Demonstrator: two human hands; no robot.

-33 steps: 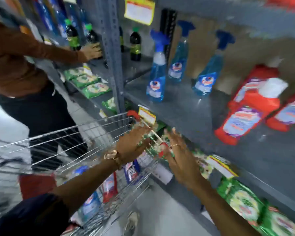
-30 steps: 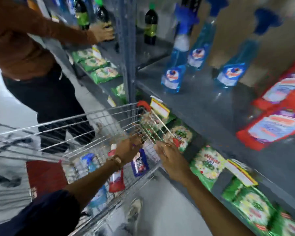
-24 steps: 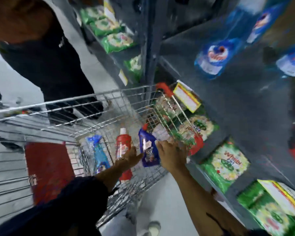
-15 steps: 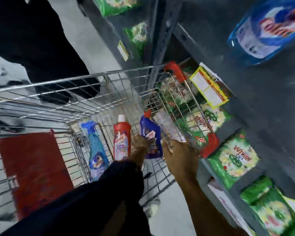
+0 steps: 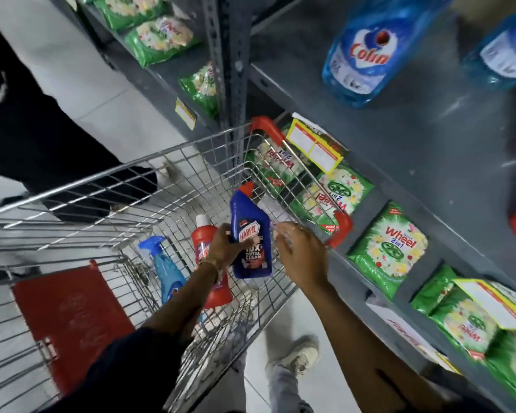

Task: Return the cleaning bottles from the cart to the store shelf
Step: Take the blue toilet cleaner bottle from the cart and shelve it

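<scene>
Blue Harpic bottle (image 5: 251,237) is gripped by the left hand (image 5: 225,245) inside the wire cart (image 5: 173,150). Right hand (image 5: 300,251) hovers beside it, fingers spread and holding nothing.

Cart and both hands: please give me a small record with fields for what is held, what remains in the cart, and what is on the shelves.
left hand: grips dark blue Harpic bottle, upright, inside the cart
right hand: open, beside the bottle
remaining in cart: red bottle, blue spray bottle
upper shelf: blue Colin bottle
lower shelf: green Wheel packets
</scene>
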